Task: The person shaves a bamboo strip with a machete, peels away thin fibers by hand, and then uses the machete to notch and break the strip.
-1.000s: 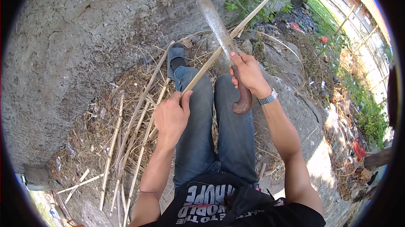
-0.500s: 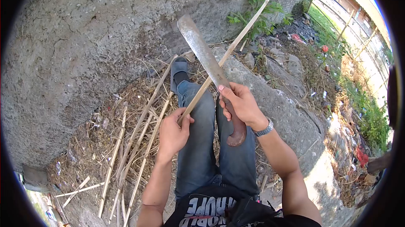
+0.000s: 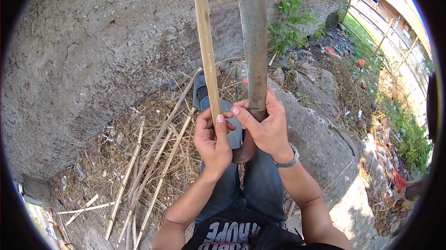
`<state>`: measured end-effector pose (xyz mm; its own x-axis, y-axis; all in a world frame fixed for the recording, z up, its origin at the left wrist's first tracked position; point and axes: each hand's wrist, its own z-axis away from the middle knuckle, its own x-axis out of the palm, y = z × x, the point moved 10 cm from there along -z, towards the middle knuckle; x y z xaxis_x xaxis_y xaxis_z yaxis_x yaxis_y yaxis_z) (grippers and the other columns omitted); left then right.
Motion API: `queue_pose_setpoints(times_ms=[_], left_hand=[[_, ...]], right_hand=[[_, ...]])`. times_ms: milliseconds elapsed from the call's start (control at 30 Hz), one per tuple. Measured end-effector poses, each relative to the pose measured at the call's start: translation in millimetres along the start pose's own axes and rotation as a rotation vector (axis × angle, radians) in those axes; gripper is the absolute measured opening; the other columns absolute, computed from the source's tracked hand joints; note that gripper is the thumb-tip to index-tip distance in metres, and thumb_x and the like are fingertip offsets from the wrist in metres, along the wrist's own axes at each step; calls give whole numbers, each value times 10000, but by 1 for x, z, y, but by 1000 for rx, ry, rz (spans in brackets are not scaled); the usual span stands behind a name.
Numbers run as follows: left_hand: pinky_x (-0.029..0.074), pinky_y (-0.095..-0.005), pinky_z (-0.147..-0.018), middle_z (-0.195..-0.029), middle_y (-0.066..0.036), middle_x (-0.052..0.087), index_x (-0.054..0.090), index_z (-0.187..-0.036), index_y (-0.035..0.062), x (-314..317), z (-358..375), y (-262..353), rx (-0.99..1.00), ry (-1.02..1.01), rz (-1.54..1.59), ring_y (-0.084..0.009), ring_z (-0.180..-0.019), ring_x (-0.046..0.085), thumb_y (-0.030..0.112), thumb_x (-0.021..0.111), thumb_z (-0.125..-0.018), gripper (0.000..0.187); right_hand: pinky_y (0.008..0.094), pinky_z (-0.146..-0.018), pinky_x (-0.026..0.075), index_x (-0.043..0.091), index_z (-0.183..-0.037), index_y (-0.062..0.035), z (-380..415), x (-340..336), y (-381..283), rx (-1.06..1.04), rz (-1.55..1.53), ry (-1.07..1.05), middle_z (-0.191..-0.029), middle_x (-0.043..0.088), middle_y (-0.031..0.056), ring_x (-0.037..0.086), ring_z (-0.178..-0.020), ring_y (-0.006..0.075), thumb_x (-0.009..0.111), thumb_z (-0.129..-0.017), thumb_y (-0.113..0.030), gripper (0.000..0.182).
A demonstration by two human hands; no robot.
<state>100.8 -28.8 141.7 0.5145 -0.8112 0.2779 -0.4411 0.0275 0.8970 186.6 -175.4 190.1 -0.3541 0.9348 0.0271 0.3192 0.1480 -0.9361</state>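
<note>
My left hand pinches the lower end of a pale bamboo strip, which stands nearly upright in front of the wall. Beside it, my right hand is wrapped round a machete near where the blade meets the handle. The broad, worn blade points up and its tip runs out of view at the top. Below the hands the brown curved handle end shows. Strip and blade stand side by side with a gap between them, and the two hands are close together.
Several long sticks and strips lie on the straw-littered ground at left. A rough wall rises ahead. To the right is a large grey rock, with a green plant by the wall. My outstretched leg and shoe are below.
The strip has swung from a diagonal to nearly upright and no longer crosses the blade. The machete has turned upright too. Both hands have come up and closer together.
</note>
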Motion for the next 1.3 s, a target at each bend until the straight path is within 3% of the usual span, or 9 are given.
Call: queue_pose_setpoints(times_ms=[333,533,633,867,967,1033,1100,1167,1300], left_hand=[[472,-328,-971,-1147,-87,670,685,-964,17,14,7,-24,-20,-23,-27,-166,-1091,634,194,721,-1008,186],[533,-313,-857,-1011,-103,730,705,-1108,-53,2,23,-39,-123,-268,-286,-172,-902,689,269,522,-1110,370],[530,-320,-781,-1013,-118,758,693,-1185,-58,-12,53,-33,-431,-493,-339,-158,-894,684,275,510,-1112,387],[536,-391,-778,-810,-120,733,744,-1025,10,-66,18,50,710,-322,-1433,-314,-774,706,378,721,-963,374],[461,-410,-630,-740,-151,678,668,-906,-26,-122,19,-50,-114,-600,-1170,-306,-659,636,380,676,-1011,419],[402,-407,-558,-650,-108,587,614,-857,-29,-139,27,-78,-332,-645,-1145,-244,-561,527,363,635,-1051,438],[373,-379,-537,-625,-71,536,603,-837,-15,-143,34,-92,-377,-638,-1007,-200,-544,467,376,606,-1069,454],[345,-351,-516,-601,-33,485,593,-817,-1,-149,45,-99,-433,-597,-865,-156,-527,407,389,578,-1087,474],[292,-245,-495,-627,26,458,588,-852,62,-143,87,-108,-998,-521,-341,-75,-529,363,455,508,-1109,477]], right_hand=[[318,-785,532,684,-1227,7,27,7,-5,111,103,-197,-895,719,62,662,-856,132,787,-871,-107,387],[436,-756,536,683,-980,10,16,-12,3,-49,482,-155,-880,718,215,706,-829,400,797,-801,-120,249],[288,-544,505,701,-1031,16,3,-36,35,201,497,-205,-813,765,53,645,-587,121,798,-796,-20,257],[394,-717,532,670,-888,32,-20,-67,54,205,599,-284,-722,715,127,725,-748,258,783,-769,-139,237],[390,-723,522,648,-881,37,-28,-68,76,371,629,-287,-756,709,129,706,-766,317,796,-781,-167,272],[389,-753,529,629,-879,20,-34,-50,47,1,696,-171,-798,710,128,684,-801,359,810,-795,-187,288],[433,-786,530,616,-978,3,-19,-52,65,144,879,-194,-924,705,151,666,-853,384,794,-829,-166,288],[491,-800,518,579,-1067,-15,2,-38,15,-527,796,18,-1042,683,193,652,-885,408,748,-870,-114,278],[499,-807,529,537,-1065,-24,18,-18,41,-63,713,-251,-1121,682,247,681,-958,429,713,-895,-77,250]])
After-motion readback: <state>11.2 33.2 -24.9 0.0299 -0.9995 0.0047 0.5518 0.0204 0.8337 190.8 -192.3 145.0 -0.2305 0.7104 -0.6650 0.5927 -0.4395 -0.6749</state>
